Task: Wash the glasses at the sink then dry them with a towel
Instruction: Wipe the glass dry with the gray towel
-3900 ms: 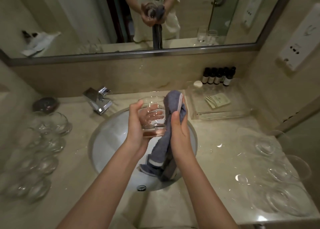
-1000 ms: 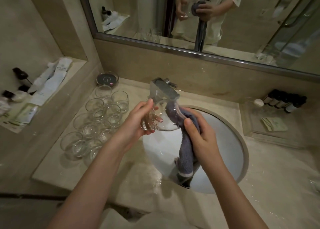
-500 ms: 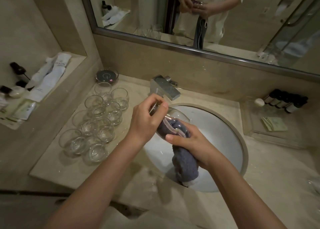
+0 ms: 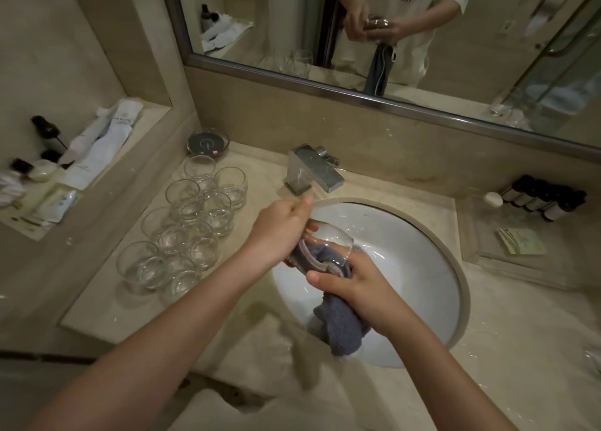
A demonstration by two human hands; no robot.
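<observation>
Over sink: glass in left grip, towel inside.

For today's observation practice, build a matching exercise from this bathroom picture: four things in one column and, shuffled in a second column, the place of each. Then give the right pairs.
Things
1. grey towel
2. cluster of empty glasses
3. row of small dark bottles
4. tap

Places
A. on the tray to the right of the sink
B. behind the basin, against the back wall
C. pushed into the glass that the hands hold, hanging over the basin
D. on the counter to the left of the sink

Pairs: 1-C, 2-D, 3-A, 4-B
</observation>
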